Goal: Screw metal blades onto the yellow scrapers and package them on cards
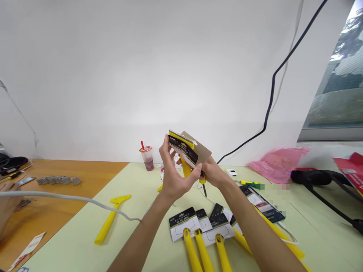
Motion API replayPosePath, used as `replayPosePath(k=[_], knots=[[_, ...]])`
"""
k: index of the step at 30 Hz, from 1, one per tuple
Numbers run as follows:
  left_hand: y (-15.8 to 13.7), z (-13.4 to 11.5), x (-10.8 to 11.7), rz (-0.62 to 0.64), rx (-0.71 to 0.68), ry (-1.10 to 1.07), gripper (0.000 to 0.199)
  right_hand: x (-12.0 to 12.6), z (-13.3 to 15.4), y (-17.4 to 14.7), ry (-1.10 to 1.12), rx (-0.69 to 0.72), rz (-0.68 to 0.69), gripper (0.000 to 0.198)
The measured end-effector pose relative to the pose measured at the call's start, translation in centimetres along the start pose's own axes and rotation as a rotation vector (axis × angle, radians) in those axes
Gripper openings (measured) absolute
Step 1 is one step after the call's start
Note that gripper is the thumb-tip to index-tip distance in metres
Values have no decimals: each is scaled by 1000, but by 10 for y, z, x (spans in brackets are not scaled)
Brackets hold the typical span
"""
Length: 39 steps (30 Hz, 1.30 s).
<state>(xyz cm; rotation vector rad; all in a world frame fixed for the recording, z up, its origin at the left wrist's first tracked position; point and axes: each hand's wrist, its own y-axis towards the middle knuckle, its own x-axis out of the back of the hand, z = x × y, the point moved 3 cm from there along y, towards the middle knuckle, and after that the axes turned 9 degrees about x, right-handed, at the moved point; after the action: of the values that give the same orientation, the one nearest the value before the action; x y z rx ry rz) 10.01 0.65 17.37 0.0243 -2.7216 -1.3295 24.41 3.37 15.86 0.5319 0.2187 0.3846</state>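
Note:
My left hand (177,181) is closed around a yellow scraper (185,166), its thumb and fingers pressing on the folded cardboard sleeve (183,149) over the scraper's head. The sleeve is partly open, with a brown back flap (200,149) standing away. My right hand (214,173) is closed beside the flap, around what looks like a yellow-and-black screwdriver (202,180) with its dark shaft pointing down. The card hides most of the right fingers. Below lie several carded yellow scrapers (200,251), handles toward me. A bare yellow scraper (109,221) lies to the left.
A cup with a red straw (148,160) stands by the wall. On the right are a green-and-yellow screwdriver (251,184), a pink plastic bag (279,162) and a black headset-like object (314,185). A grey cable (70,197) crosses the left. Another person's hand (10,200) rests far left.

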Motion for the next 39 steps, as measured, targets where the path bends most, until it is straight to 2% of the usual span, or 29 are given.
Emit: replayPosePath(k=[7,11,15,18,23,26,30,36,39], knots=[[-1,6,2,-69,-89,17,108,1,-1,2,-59,69,13,31],[-1,6,3,-41,-98,21,101,-2,7,1,-116,93,-13,17],[-1,4,4,-18,-91,20,89,-6,13,0,-134,88,-24,11],[-3,2,4,-65,-57,1,70,-7,14,1,-115,93,-67,18],[-2,3,10,-248,130,-63,33,-5,17,3,-138,102,-199,45],[3,1,14,-298,183,-57,36,-4,18,2,-160,77,-224,52],[10,3,19,-308,248,-114,35,-4,17,2,-102,65,-177,49],[13,10,20,-221,284,-179,47,-2,13,3,-26,68,-45,36],[12,9,21,-204,289,-161,47,0,15,2,-40,68,-44,36]])
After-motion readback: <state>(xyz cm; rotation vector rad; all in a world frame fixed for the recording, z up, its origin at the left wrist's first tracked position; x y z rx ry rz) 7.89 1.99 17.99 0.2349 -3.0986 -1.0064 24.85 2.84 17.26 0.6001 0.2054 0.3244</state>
